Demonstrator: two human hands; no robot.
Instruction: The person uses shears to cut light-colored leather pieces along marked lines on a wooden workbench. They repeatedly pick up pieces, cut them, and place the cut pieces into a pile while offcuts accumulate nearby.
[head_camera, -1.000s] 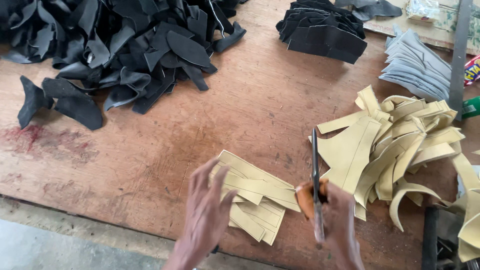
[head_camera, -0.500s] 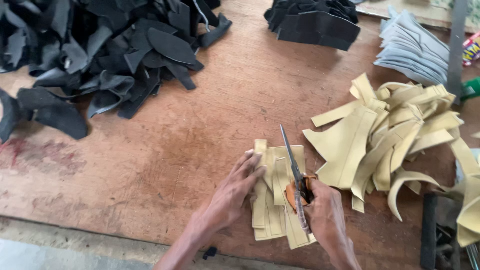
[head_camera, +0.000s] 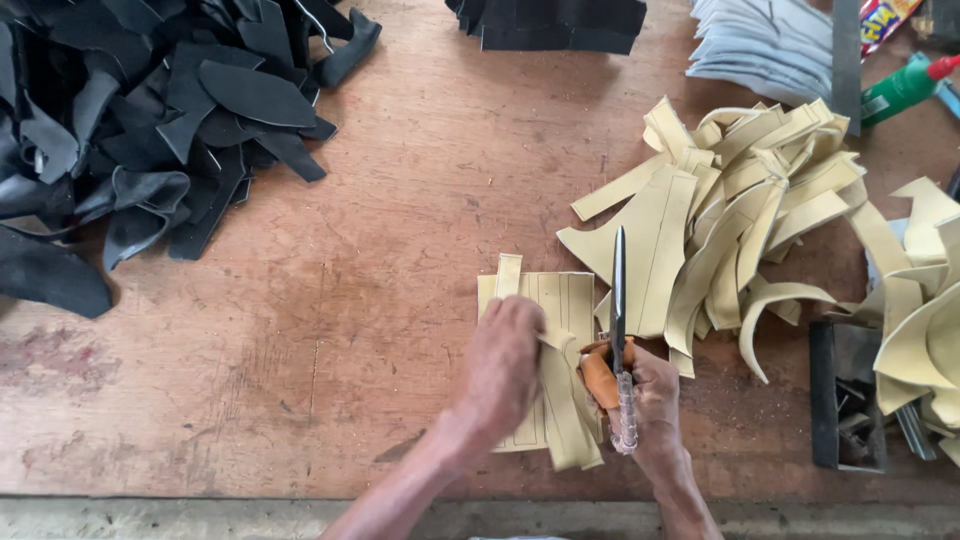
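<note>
A small stack of pale yellow cut pieces (head_camera: 545, 345) is being squared up on the wooden workbench (head_camera: 400, 250), at about six o'clock in the head view. The left hand (head_camera: 505, 365) is laid flat on top of the stack, fingers spread and pressing down rather than clenched. The right hand (head_camera: 650, 400) is closed around the orange-wrapped handle of a pair of scissors (head_camera: 618, 330), whose blades are shut and point toward twelve o'clock, just beside the stack's right edge.

The step in hand appears to be aligning and holding the pieces steady before a cut or trim. The next move would seem to call for the stack to be kept pinned, for the blades to be opened, and for them to be brought onto a marked line without the layers being allowed to slip.

At three o'clock a loose heap of yellow strips (head_camera: 740, 210) is seen, and at ten o'clock a heap of black pieces (head_camera: 150, 130). A folded black pile (head_camera: 555, 22) lies at twelve o'clock, a stack of grey sheets (head_camera: 765, 50) at one o'clock.

Compared with half a second ago, the stack is gathered more squarely, the blades are turned from a slanted to a nearly upright line, and the left hand is shifted further onto the pieces.
</note>
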